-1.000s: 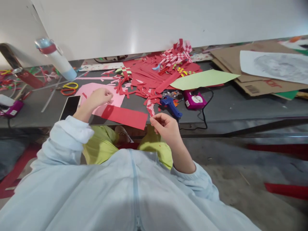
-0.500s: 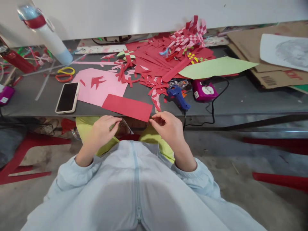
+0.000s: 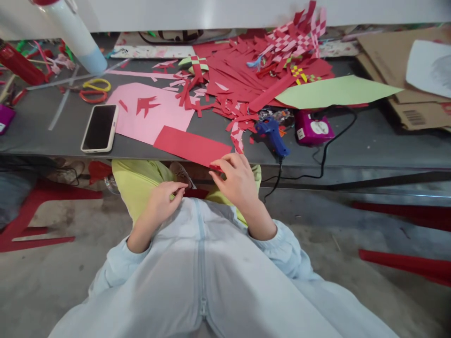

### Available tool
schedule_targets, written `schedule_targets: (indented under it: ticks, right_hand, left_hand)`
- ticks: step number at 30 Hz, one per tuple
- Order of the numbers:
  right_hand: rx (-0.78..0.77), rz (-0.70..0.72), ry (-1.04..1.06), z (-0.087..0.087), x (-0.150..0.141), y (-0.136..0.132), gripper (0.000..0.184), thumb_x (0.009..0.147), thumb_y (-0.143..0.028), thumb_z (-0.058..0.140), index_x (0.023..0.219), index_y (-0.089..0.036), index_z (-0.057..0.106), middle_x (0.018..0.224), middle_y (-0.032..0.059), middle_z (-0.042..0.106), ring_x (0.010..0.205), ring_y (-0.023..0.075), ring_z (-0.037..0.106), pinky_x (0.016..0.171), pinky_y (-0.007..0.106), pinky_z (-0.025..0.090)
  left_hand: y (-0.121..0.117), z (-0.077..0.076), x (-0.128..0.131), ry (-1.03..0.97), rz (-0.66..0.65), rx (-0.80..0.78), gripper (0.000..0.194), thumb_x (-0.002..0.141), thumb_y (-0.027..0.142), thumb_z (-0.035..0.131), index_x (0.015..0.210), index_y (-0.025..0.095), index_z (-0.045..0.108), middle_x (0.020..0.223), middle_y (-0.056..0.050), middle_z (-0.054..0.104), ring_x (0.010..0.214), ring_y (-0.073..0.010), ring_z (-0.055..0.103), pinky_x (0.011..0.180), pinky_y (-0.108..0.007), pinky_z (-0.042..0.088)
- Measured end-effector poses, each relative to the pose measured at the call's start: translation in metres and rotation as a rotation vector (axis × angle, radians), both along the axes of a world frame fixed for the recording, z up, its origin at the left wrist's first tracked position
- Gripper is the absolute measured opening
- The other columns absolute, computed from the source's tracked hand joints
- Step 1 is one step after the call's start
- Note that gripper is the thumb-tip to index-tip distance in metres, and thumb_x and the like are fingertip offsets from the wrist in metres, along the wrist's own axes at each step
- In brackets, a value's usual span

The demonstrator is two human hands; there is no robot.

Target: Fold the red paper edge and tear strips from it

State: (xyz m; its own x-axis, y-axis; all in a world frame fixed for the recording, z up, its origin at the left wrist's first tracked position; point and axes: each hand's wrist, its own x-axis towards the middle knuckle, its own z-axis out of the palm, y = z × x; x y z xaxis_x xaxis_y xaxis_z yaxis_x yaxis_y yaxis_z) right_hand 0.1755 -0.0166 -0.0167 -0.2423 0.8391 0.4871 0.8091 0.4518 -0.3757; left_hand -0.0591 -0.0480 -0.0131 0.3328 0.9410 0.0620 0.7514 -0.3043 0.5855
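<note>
My right hand is at the lower right corner of a red paper rectangle, which overhangs the table's front edge a little. Its thumb and forefinger are closed on the paper's corner, where a bit of darker red shows between the tips. Over my lap, below the table edge, my left hand is loosely curved, thumb apart from the fingers, with nothing visible in it. Under the rectangle's left part lies a larger pink sheet with small red paper scraps on it.
Left of the pink sheet are a phone, scissors and a bottle. A heap of red strips lies behind. To the right are a blue glue gun, a purple box, a green sheet and cardboard.
My right hand has moved up and left onto the red paper's corner. My left hand has dropped lower and to the right. The view has shifted slightly.
</note>
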Motion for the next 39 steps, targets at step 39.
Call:
schedule_targets:
  ticks: [39]
  right_hand:
    - [-0.042, 0.012, -0.150, 0.021, -0.016, 0.043, 0.022, 0.100, -0.027, 0.052, 0.096, -0.025, 0.073, 0.097, 0.0059, 0.072, 0.098, 0.0230, 0.057, 0.089, 0.042, 0.041]
  left_hand:
    - [0.073, 0.010, 0.025, 0.199, 0.057, 0.534, 0.019, 0.099, 0.029, 0.057, 0.099, 0.024, 0.075, 0.096, -0.004, 0.077, 0.087, -0.0223, 0.068, 0.077, -0.039, 0.051]
